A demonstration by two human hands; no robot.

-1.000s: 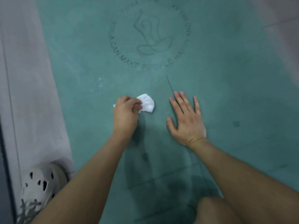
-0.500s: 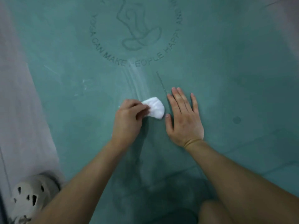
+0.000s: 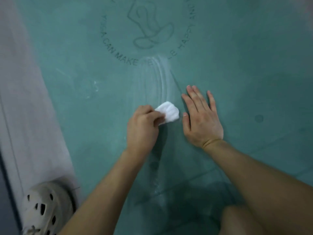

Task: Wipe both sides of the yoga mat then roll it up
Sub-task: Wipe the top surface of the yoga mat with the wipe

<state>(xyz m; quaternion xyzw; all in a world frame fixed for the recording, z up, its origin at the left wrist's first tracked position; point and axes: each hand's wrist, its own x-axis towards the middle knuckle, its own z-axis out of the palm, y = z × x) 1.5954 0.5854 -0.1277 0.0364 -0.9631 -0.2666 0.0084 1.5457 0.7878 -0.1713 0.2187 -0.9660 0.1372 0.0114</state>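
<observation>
Right now I am seeing my left hand [image 3: 142, 128] pinching a white wipe [image 3: 169, 111] against the teal yoga mat [image 3: 254, 65], which is lying flat on the floor [image 3: 25, 99]; my right hand [image 3: 201, 119] is resting spread and flat on the mat, just beside the wipe.

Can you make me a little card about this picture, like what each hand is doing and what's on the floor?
mat: teal yoga mat, lying flat, with a round printed logo
left hand: left hand grips a white cloth on the mat
right hand: right hand flat on the mat, fingers straight
marks: pale streaks between logo and cloth
beside mat: white clog shoe on the grey floor
</observation>
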